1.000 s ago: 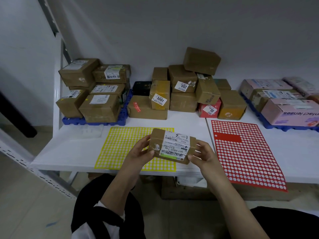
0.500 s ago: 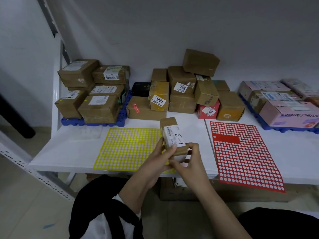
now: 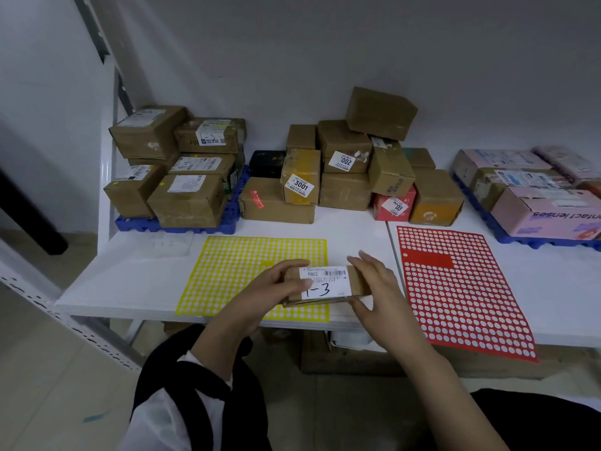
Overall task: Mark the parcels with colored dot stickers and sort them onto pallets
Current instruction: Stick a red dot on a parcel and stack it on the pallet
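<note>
Left hand point(image 3: 270, 288) grips the left end of the parcel point(image 3: 357, 282), thumb across its top; right hand point(image 3: 377, 288) clasps the right end, fingers curled over the far edge and thumb under the near one. The parcel is held just above the near right corner of the yellow sticker sheet point(image 3: 234, 271). Half a second ago it stood on end between the hands; it now lies level, long side crosswise. It is a small brown carton with glossy tape along its near edge. Its white label point(image 3: 325, 284) faces the camera, showing a barcode, "P802" and a handwritten "1-3". The yellow sheet's near edge overhangs the front edge of the white table point(image 3: 130, 281). Bare tabletop lies left of the yellow sheet. To its right a narrow strip separates it from the red sticker sheet point(image 3: 455, 288). Beyond the yellow sheet stands the heap of unsorted parcels point(image 3: 344, 190). Far left of the sheet is a loaded blue pallet point(image 3: 182, 224); far right, past the red sheet, a second pallet point(image 3: 520, 237).
</note>
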